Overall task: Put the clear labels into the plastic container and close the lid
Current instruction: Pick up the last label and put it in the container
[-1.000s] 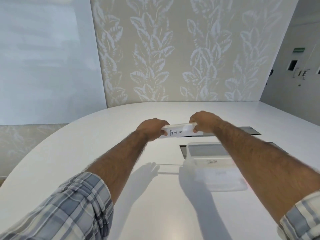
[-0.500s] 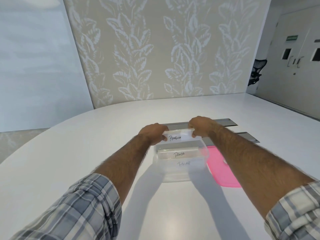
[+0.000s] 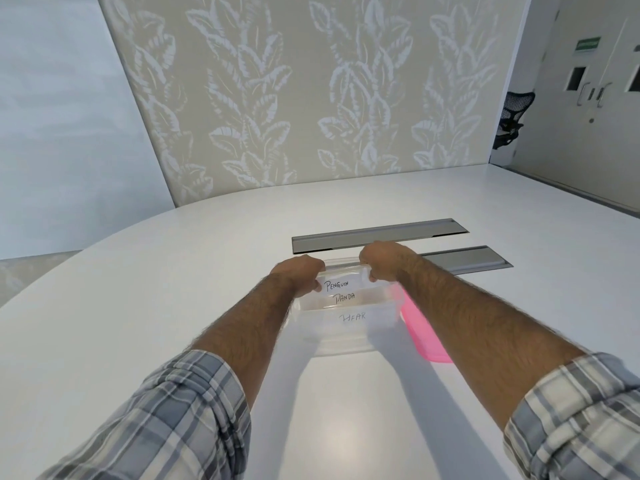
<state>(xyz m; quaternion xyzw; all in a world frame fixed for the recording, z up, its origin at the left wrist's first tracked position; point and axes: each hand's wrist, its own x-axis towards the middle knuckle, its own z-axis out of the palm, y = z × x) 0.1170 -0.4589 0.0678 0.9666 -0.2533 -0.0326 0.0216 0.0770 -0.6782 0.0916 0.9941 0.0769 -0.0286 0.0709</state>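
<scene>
A clear plastic container (image 3: 346, 336) stands on the white table in front of me. Both hands hold a clear label reading PENGUIN (image 3: 343, 283) by its ends, low inside the container's far half. My left hand (image 3: 299, 273) pinches the left end, my right hand (image 3: 382, 259) the right end. Below it lie two more clear labels, one reading PANDA (image 3: 344, 299) and one reading something like BEAR (image 3: 351, 317). The pink lid (image 3: 424, 336) lies flat on the table just right of the container, partly hidden by my right forearm.
Two grey metal cable hatches (image 3: 377, 233) (image 3: 474, 259) are set into the white table (image 3: 173, 289) just beyond my hands. A leaf-patterned wall panel stands behind the table. A black office chair (image 3: 512, 116) and doors are at the far right.
The PENGUIN label has come down from above the container into it, over the PANDA label. Both hands lowered with it.
</scene>
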